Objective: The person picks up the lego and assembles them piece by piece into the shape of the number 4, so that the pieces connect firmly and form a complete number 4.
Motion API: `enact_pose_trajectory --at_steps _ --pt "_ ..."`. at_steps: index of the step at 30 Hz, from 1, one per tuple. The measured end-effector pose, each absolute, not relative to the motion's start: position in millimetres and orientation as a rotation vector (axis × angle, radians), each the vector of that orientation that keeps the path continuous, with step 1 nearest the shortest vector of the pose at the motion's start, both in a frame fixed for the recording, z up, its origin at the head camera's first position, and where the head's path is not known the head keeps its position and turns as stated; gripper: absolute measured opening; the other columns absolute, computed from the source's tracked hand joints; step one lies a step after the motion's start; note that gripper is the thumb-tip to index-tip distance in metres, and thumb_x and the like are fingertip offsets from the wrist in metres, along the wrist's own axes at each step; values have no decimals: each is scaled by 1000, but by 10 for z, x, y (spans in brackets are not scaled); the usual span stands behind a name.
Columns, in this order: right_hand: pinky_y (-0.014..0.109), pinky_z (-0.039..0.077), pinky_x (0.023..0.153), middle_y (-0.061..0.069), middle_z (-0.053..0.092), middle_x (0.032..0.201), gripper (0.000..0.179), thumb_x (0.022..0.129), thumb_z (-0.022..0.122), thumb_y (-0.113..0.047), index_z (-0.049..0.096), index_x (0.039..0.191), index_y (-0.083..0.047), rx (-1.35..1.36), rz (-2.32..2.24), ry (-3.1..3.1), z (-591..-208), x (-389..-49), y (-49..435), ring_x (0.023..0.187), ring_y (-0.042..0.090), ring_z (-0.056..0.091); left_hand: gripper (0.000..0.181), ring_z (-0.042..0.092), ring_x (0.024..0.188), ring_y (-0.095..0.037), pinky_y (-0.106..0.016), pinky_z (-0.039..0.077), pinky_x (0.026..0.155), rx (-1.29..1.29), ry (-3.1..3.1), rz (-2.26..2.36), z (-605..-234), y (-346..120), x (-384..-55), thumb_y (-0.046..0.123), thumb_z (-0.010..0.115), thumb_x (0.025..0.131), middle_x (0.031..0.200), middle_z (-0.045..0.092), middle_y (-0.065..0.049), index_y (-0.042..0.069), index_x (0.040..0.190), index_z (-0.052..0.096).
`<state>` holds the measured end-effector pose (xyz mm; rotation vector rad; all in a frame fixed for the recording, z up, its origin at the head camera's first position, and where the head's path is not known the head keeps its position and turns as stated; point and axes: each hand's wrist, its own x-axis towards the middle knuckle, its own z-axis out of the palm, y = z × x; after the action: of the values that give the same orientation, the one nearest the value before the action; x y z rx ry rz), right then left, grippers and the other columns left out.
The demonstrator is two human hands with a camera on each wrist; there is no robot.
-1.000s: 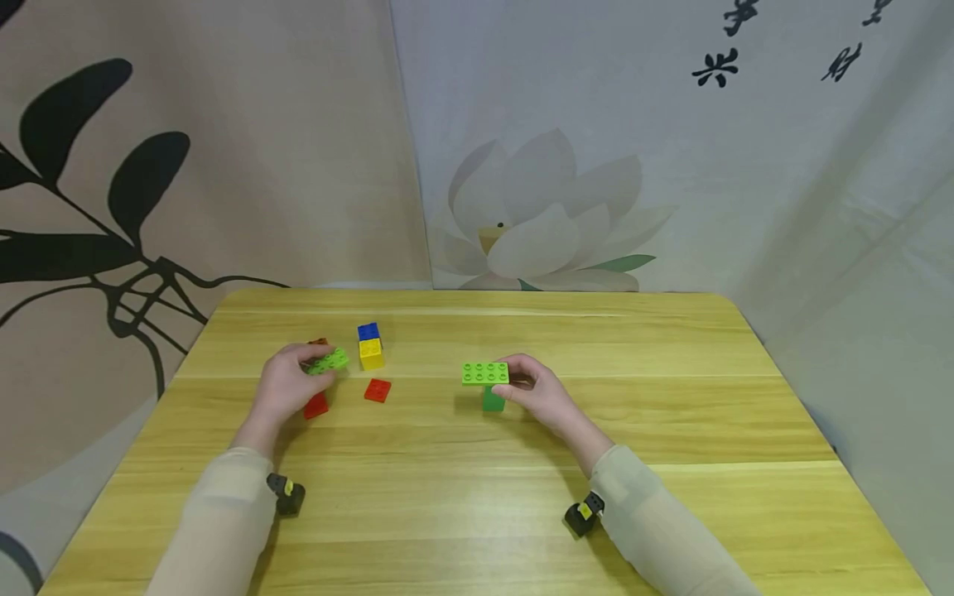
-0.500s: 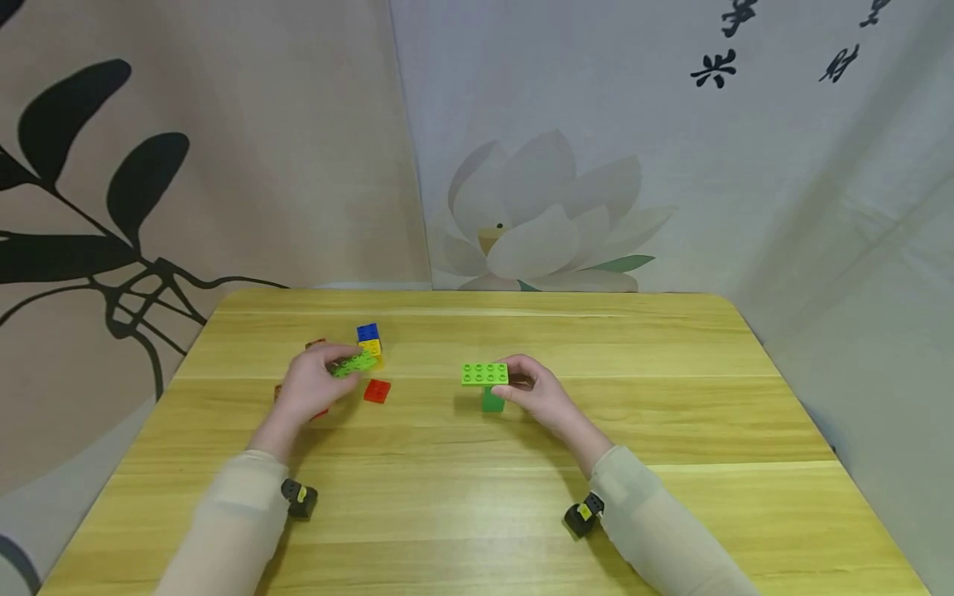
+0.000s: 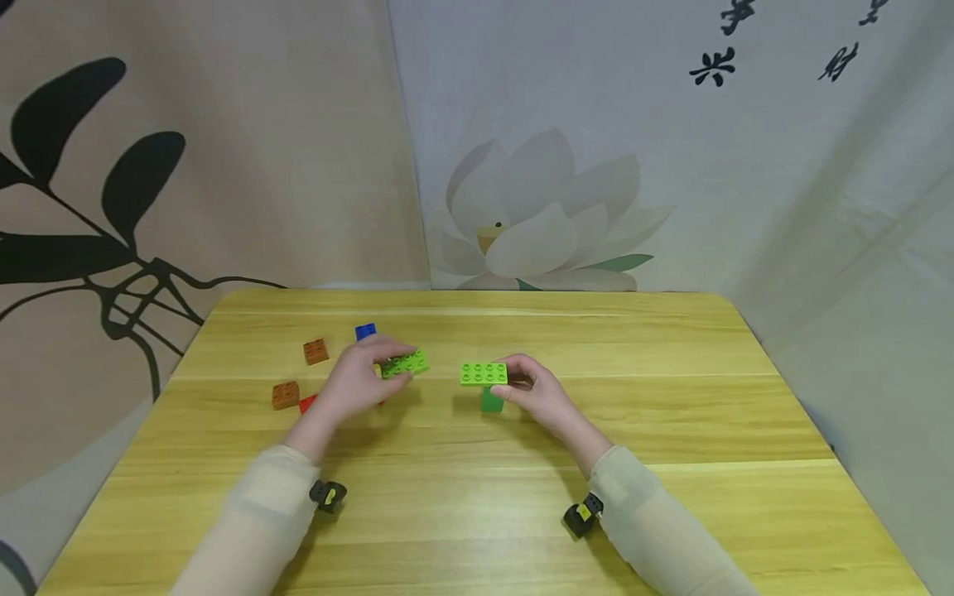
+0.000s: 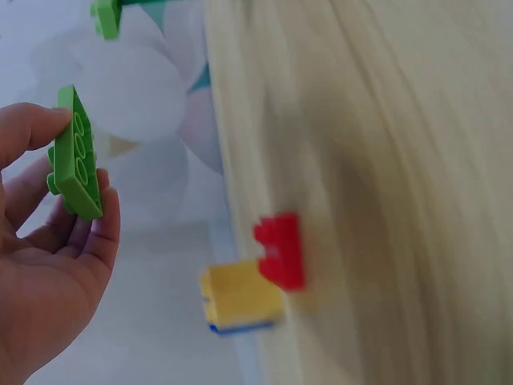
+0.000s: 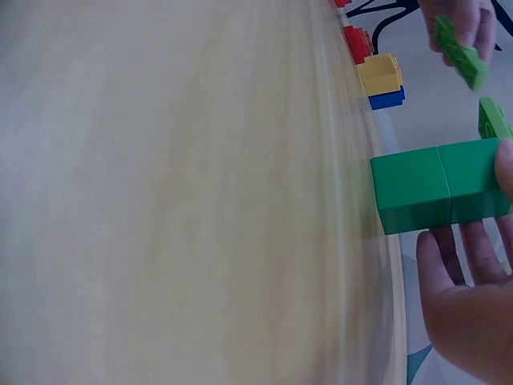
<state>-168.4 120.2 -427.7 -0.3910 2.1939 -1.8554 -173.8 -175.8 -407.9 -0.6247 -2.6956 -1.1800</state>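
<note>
Two-handed work over the wooden bench. The left hand has its grip closed on a light-green studded plate, pinched between thumb and fingers and held clear of the bench, left of centre; its hollow underside shows in the left wrist view. The right hand has its grip around a dark-green two-block column, upright about midway between the bench's side edges and capped by a second light-green plate; whether its base touches the bench cannot be told. Toward the far left corner lie two brown bricks and a partly covered red piece. Near the left hand, a yellow block adjoins a blue brick.
</note>
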Motion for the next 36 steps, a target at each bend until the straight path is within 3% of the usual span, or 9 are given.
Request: enact_pose_trajectory --at_steps 11,18,25,36 --pt "44 44 104 19 61 119 36 92 69 -2 56 124 7 -405 -1861 2202 -4297 -1691 1204 114 36 55 36 60 109 -30 -48 49 94 -791 -2660 -1215 -3934 -1402 -1729 7 78 83 116 66 -12 3 118 71" --pt "45 43 105 19 60 122 37 92 69 -1 55 126 5 -382 -1862 2190 -4550 -1831 1230 116 35 54 37 60 108 -29 -46 50 95 -870 -2667 -1172 -3934 -1248 -1756 6 79 83 116 66 -11 5 119 71" --pt "44 42 106 16 61 122 38 92 71 -8 57 125 1 -409 -1886 2182 -4602 -1845 1241 116 31 55 36 61 107 -27 -43 52 93 -904 -2701 -1155 -3931 -1143 -1769 3 78 84 116 65 -11 4 119 71" --pt "44 41 106 16 61 121 37 92 71 -8 57 124 1 -428 -1884 2179 -4594 -1847 1247 115 30 56 34 60 112 -29 -45 47 100 -965 -2762 -1023 -3930 -1076 -1803 3 76 86 118 68 -11 2 120 70"
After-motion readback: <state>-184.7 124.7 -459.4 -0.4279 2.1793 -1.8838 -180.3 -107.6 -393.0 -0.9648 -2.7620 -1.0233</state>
